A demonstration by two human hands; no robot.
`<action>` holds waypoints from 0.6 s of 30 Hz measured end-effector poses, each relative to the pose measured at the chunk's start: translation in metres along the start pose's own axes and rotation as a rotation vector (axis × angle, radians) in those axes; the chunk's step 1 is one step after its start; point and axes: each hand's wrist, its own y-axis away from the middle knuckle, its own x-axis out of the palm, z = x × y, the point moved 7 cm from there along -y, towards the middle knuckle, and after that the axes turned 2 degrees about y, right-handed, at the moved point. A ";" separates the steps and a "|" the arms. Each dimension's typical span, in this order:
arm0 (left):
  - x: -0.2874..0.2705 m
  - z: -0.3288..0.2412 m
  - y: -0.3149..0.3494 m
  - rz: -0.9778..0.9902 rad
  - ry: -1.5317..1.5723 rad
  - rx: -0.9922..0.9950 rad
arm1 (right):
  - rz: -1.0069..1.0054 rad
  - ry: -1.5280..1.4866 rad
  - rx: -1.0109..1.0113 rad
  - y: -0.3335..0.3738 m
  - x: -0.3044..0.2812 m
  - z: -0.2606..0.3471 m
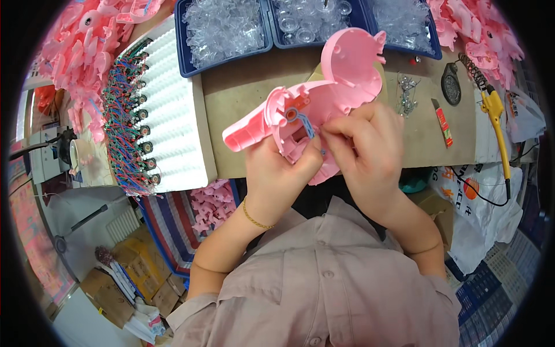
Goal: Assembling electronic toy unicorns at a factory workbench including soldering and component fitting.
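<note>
A hollow pink plastic toy shell [309,95] is held above the table's front edge, its inner side toward me. My left hand [274,170] is closed round its lower left part, the thumb lying over the inside. Set in the shell are an orange-brown round part [291,114] and a blue-grey strip [308,124] that runs down to the left thumb tip. My right hand [373,147] is closed, thumb and fingers pinched at the shell's inner right side. What the pinch holds, if anything, is hidden by the fingers.
Blue bins [225,34] of clear plastic parts line the back. A white foam tray [176,110] holds wired round parts at left. Pink shells [87,43] are heaped at both far corners. At right lie small metal parts [407,92], a red-yellow cutter [443,124] and a yellow soldering iron [494,113].
</note>
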 end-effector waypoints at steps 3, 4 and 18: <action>-0.002 0.002 0.006 -0.014 0.008 0.004 | 0.021 -0.034 0.011 0.002 -0.004 0.003; -0.002 0.001 0.006 -0.026 0.027 0.009 | 0.042 -0.050 0.007 0.001 -0.005 0.003; -0.001 0.001 0.001 -0.070 -0.025 0.056 | 0.070 0.039 -0.008 -0.003 -0.001 0.002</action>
